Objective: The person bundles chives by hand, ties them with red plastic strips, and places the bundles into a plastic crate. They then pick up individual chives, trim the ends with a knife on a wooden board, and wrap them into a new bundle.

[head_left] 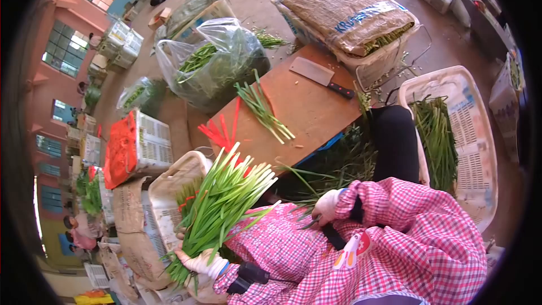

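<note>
My left hand [195, 261], wrapped in pale tape or cloth, is closed around a big bunch of garlic chives [228, 197]. Their pale cut ends point up and away from me, and the leafy ends hang below the hand. Over my lap, my right hand [326, 208] is curled, with a few dark green leaves [309, 224] at its fingertips. A smaller bunch of greens [263, 110] lies on the wooden board [324, 117] in front of me. Red ties [217, 134] hang over the board's left edge, and a cleaver [322, 77] rests near its far side.
At my right stands a white crate [490, 183] holding long greens [436, 141]. Another crate [161, 206] is at my left, beside a red-covered one [121, 149]. Beyond the board are a plastic bag of greens [217, 59] and a sack-covered basket [344, 14]. Loose leaves [339, 164] lie under the board.
</note>
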Action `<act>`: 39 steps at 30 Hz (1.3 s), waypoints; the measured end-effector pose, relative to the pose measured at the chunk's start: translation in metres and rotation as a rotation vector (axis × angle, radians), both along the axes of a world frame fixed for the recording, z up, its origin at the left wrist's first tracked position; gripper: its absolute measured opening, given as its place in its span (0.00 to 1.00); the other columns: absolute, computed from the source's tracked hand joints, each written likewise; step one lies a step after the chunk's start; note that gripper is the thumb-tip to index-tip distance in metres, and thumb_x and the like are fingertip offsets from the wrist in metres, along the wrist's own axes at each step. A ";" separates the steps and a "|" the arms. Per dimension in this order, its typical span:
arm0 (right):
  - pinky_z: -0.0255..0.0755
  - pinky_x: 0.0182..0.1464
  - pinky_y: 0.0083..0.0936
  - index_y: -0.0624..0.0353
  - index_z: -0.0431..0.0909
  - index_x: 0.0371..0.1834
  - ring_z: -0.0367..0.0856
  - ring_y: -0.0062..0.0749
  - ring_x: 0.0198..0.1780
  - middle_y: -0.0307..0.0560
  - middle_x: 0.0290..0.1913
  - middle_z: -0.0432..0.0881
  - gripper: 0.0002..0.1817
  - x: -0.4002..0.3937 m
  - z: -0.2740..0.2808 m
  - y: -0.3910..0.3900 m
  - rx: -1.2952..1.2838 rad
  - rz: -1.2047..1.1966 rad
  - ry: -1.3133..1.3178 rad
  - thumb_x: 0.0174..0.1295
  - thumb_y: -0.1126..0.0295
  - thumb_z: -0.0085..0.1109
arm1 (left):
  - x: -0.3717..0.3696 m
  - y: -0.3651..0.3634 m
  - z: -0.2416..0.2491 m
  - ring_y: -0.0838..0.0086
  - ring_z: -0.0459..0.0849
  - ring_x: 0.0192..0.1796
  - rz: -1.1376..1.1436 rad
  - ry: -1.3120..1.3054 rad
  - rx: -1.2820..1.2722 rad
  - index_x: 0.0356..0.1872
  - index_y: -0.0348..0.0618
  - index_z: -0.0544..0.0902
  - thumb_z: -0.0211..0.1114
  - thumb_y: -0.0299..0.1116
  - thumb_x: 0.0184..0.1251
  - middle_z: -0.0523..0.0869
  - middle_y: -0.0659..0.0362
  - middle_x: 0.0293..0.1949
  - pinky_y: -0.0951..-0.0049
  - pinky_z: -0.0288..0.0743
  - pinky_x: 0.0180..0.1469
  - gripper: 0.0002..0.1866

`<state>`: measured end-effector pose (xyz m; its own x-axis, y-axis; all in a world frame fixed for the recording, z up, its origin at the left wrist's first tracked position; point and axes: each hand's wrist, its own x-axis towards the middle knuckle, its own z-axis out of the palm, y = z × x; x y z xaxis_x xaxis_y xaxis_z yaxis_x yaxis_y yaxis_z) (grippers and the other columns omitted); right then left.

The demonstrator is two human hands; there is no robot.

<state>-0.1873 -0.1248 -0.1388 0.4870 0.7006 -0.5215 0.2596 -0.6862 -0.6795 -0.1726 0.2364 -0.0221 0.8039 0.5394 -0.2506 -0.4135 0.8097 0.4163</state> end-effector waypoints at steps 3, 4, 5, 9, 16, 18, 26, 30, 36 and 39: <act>0.75 0.47 0.41 0.52 0.79 0.51 0.82 0.50 0.44 0.54 0.41 0.83 0.23 0.015 0.012 -0.010 0.159 -0.226 -0.214 0.54 0.55 0.60 | -0.005 -0.004 0.006 0.61 0.80 0.55 -0.047 -0.102 0.012 0.42 0.40 0.83 0.68 0.34 0.57 0.86 0.55 0.45 0.49 0.71 0.61 0.14; 0.76 0.46 0.40 0.51 0.80 0.48 0.83 0.49 0.42 0.51 0.40 0.84 0.21 0.024 0.012 -0.017 0.187 -0.335 -0.386 0.54 0.53 0.59 | -0.006 -0.003 0.006 0.61 0.80 0.55 -0.032 -0.112 0.008 0.44 0.39 0.82 0.67 0.34 0.58 0.86 0.55 0.46 0.49 0.72 0.61 0.15; 0.76 0.46 0.39 0.52 0.80 0.47 0.83 0.48 0.42 0.52 0.39 0.84 0.19 0.032 0.024 -0.022 0.088 -0.373 -0.466 0.55 0.57 0.60 | -0.005 -0.003 0.008 0.62 0.80 0.55 -0.021 -0.123 -0.001 0.46 0.38 0.81 0.66 0.34 0.58 0.86 0.55 0.46 0.50 0.72 0.61 0.16; 0.76 0.48 0.28 0.58 0.81 0.46 0.84 0.33 0.41 0.49 0.39 0.84 0.13 0.032 0.076 -0.048 0.637 -0.713 -0.324 0.58 0.69 0.62 | -0.006 -0.004 0.011 0.63 0.79 0.56 -0.084 -0.242 0.038 0.46 0.37 0.81 0.65 0.32 0.61 0.85 0.55 0.47 0.52 0.72 0.62 0.14; 0.76 0.42 0.21 0.62 0.81 0.44 0.81 0.20 0.34 0.44 0.32 0.85 0.10 0.019 0.148 -0.063 0.980 -0.913 -0.061 0.61 0.72 0.60 | 0.005 -0.036 0.035 0.66 0.78 0.57 -0.167 -0.266 0.254 0.41 0.41 0.81 0.65 0.34 0.62 0.84 0.61 0.45 0.48 0.70 0.63 0.10; 0.78 0.41 0.28 0.59 0.81 0.42 0.85 0.38 0.34 0.49 0.31 0.85 0.10 0.020 0.151 -0.060 0.843 -0.743 -0.413 0.57 0.71 0.61 | 0.012 -0.045 0.042 0.63 0.81 0.53 -0.180 -0.262 0.269 0.39 0.42 0.82 0.67 0.40 0.60 0.84 0.55 0.46 0.46 0.73 0.60 0.13; 0.75 0.47 0.36 0.54 0.81 0.47 0.83 0.45 0.43 0.55 0.39 0.84 0.19 0.049 0.116 -0.013 0.632 -0.604 -0.403 0.58 0.54 0.60 | 0.019 -0.110 0.077 0.65 0.81 0.51 -0.431 -0.211 0.366 0.43 0.41 0.79 0.64 0.35 0.62 0.84 0.56 0.43 0.50 0.76 0.56 0.11; 0.75 0.46 0.36 0.53 0.81 0.46 0.83 0.47 0.42 0.53 0.37 0.84 0.17 0.043 0.109 -0.007 0.495 -0.618 -0.398 0.57 0.58 0.59 | 0.025 -0.118 0.074 0.65 0.81 0.53 -0.432 -0.125 0.442 0.39 0.41 0.82 0.64 0.34 0.61 0.85 0.56 0.44 0.50 0.75 0.57 0.09; 0.75 0.42 0.36 0.55 0.81 0.43 0.83 0.46 0.37 0.53 0.33 0.83 0.13 0.024 0.100 -0.051 0.667 -0.443 -0.145 0.56 0.63 0.59 | 0.035 -0.101 0.060 0.64 0.81 0.52 -0.437 -0.135 0.474 0.39 0.40 0.82 0.65 0.34 0.61 0.85 0.56 0.44 0.51 0.74 0.58 0.10; 0.74 0.40 0.40 0.55 0.80 0.39 0.82 0.49 0.34 0.53 0.30 0.82 0.14 0.015 0.098 -0.075 0.494 -0.328 -0.221 0.55 0.59 0.59 | 0.039 -0.096 0.054 0.62 0.82 0.52 -0.441 -0.081 0.438 0.36 0.42 0.83 0.63 0.32 0.60 0.86 0.58 0.43 0.50 0.75 0.57 0.06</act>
